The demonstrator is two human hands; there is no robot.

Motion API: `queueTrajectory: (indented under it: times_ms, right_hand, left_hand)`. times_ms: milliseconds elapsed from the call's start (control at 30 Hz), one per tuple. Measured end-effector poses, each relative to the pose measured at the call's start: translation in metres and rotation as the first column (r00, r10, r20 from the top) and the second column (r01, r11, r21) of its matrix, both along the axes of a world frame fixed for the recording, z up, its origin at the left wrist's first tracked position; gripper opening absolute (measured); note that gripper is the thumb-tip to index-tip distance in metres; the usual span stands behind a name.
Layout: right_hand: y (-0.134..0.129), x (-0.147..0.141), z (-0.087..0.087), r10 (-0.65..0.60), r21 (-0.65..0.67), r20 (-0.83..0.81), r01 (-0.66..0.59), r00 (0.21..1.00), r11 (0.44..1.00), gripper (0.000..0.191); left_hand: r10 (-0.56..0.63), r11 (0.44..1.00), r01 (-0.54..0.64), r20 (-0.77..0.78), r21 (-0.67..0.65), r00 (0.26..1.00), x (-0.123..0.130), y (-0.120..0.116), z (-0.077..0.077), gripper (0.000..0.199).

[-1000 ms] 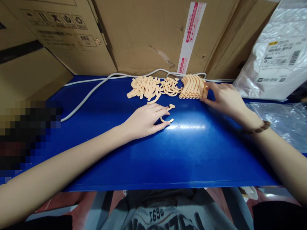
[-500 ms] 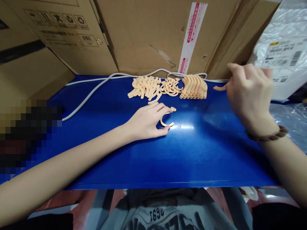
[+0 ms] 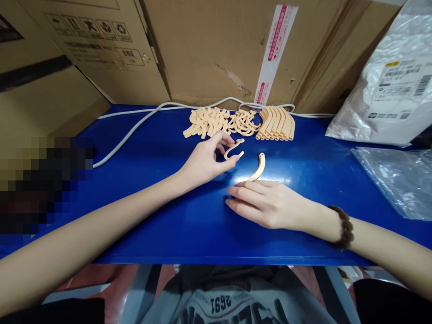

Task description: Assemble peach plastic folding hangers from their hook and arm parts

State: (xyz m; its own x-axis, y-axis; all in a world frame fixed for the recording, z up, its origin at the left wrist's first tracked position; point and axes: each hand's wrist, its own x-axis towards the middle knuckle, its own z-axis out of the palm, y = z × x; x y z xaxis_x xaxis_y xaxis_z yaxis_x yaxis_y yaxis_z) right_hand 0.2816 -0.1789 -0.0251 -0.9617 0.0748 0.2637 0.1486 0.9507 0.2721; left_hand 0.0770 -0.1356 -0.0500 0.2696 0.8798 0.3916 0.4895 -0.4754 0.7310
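My left hand (image 3: pixel 212 157) is closed on a C-shaped cream piece (image 3: pixel 228 152), held between the thumb and fingers above the blue table. My right hand (image 3: pixel 266 202) is closed around the lower end of a curved cream piece (image 3: pixel 260 167), whose upper end with a small hole sticks up past the fingers. Behind my hands lie a loose pile of curved pieces (image 3: pixel 208 120), a smaller heap of C-shaped pieces (image 3: pixel 243 122) and a neat row of curved pieces (image 3: pixel 276 123).
Cardboard boxes (image 3: pixel 209 49) stand along the back and left. A white cable (image 3: pixel 130 135) runs behind the piles. At right are a white parcel bag (image 3: pixel 381 85) and a clear plastic bag (image 3: pixel 398 180) on the blue table (image 3: pixel 189 234).
My right hand has come from the far right to the table's middle with its curved piece. My left hand has moved up slightly with the C-shaped piece.
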Motion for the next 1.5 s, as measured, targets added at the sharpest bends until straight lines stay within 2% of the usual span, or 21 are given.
queueTrajectory:
  times_ms: [167,267,400,500,600,767,933,1033,1100,1167,1233,1267,1333,1400,1433,1500]
  right_hand:
    - [0.000,0.002,0.002,-0.020,-0.152,-0.104,0.004,0.994,0.988,0.026]
    - [0.011,0.012,0.003,-0.119,-0.139,-0.255,0.085,0.960,0.987,0.019]
    - [0.029,0.028,0.008,-0.264,-0.107,-0.426,0.242,0.865,0.964,0.018]
    - [0.038,0.034,0.010,-0.310,-0.042,-0.345,0.315,0.886,0.948,0.021]
    - [0.044,0.033,0.009,-0.310,0.057,-0.202,0.327,0.929,0.943,0.023]
    - [0.047,0.033,0.005,-0.334,0.140,-0.160,0.356,0.929,0.924,0.021]
    - [0.044,0.033,0.009,-0.414,0.082,-0.137,0.427,0.900,0.901,0.024]
    - [0.044,0.034,0.012,-0.488,-0.060,-0.161,0.485,0.858,0.872,0.024]
    - [0.045,0.036,0.014,-0.572,-0.234,-0.226,0.526,0.789,0.818,0.022]
    - [0.048,0.038,0.016,-0.669,-0.456,-0.273,0.519,0.692,0.723,0.020]
    - [0.051,0.039,0.017,-0.750,-0.687,-0.269,0.425,0.604,0.589,0.021]
    - [0.051,0.039,0.017,-0.778,-0.789,-0.235,0.354,0.583,0.503,0.022]
    - [0.052,0.037,0.015,-0.796,-0.927,-0.126,0.215,0.592,0.307,0.024]
    - [0.050,0.033,0.011,-0.779,-0.982,-0.029,0.126,0.626,0.138,0.025]
    - [0.050,0.032,0.008,-0.769,-0.991,-0.002,0.102,0.639,0.087,0.025]
    - [0.049,0.029,0.003,-0.756,-0.996,0.003,0.066,0.654,0.053,0.026]
  left_hand:
    - [-0.095,0.994,0.098,-0.073,0.048,0.993,-0.001,-0.003,0.000,0.029]
    - [-0.168,0.981,0.176,-0.091,0.081,0.982,-0.001,-0.006,0.000,0.031]
    - [-0.243,0.947,0.273,-0.180,0.170,0.953,0.000,-0.011,0.002,0.034]
    - [-0.279,0.919,0.331,-0.241,0.213,0.930,0.001,-0.015,0.003,0.033]
    - [-0.292,0.906,0.356,-0.271,0.229,0.917,0.001,-0.018,0.004,0.034]
    - [-0.312,0.900,0.381,-0.295,0.214,0.903,0.001,-0.021,0.004,0.036]
    - [-0.302,0.902,0.368,-0.282,0.225,0.911,0.003,-0.019,0.005,0.035]
    - [-0.236,0.920,0.287,-0.206,0.267,0.950,0.002,-0.017,0.002,0.029]
    - [-0.171,0.941,0.201,-0.133,0.270,0.976,0.001,-0.017,0.000,0.027]
    - [-0.124,0.954,0.144,-0.094,0.263,0.988,0.000,-0.017,0.000,0.024]
    - [-0.120,0.948,0.157,-0.148,0.278,0.982,0.000,-0.019,0.001,0.020]
    - [-0.141,0.936,0.200,-0.211,0.291,0.967,0.001,-0.019,0.002,0.020]
    - [-0.210,0.899,0.326,-0.364,0.293,0.908,0.003,-0.021,0.004,0.025]
    - [-0.278,0.863,0.435,-0.477,0.258,0.834,0.005,-0.022,0.005,0.035]
    - [-0.297,0.854,0.462,-0.505,0.240,0.810,0.006,-0.022,0.005,0.040]
    - [-0.307,0.850,0.475,-0.520,0.226,0.797,0.005,-0.021,0.004,0.042]
